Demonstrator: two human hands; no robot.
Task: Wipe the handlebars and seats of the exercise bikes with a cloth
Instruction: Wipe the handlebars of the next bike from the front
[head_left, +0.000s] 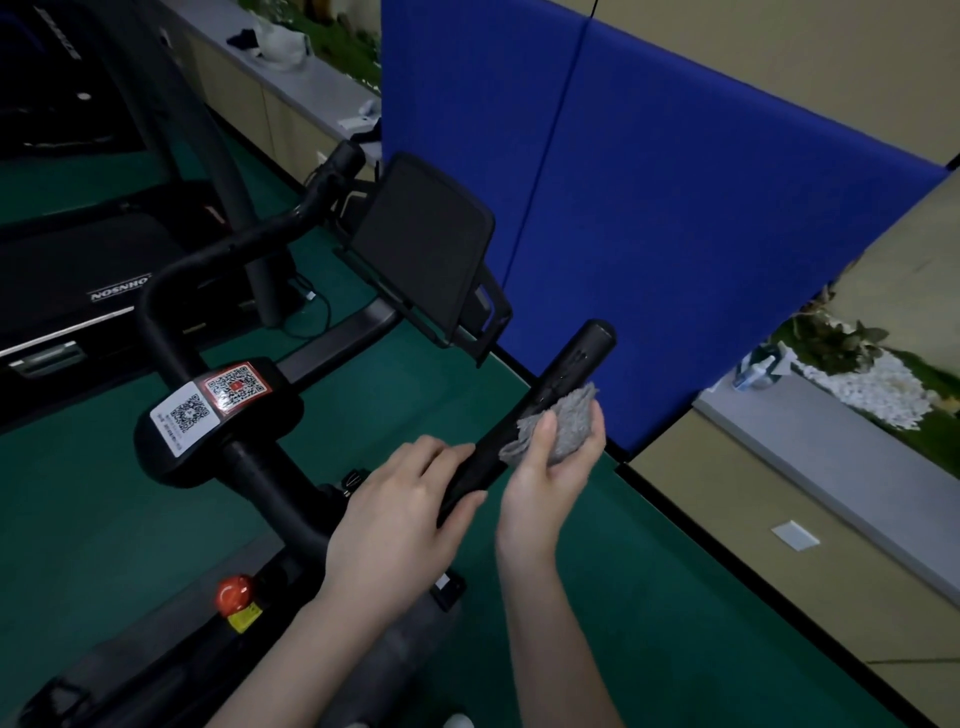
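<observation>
Two hands at work on one handlebar arm (550, 395), the right-side bar of the exercise bike (218, 415). Left of both grips: QR stickers (213, 397) on the stem block, a red knob (235, 594) lower on the frame, a dark tablet holder (426, 244) up past the bar's root. Left hand (395, 525) curled round the near stretch of the bar, fingers over the top, thumb underneath, probably to steady the bar against the rubbing. Just beyond that grip, right hand (550, 467) cupped under a grey cloth (561, 423), thumb pinching it against the bar's side, so the cloth sits between palm and metal. Past the cloth, bar end bare and uncovered, likely not yet wiped. Seat out of view. Right of the hands, a blue partition (675, 234).
</observation>
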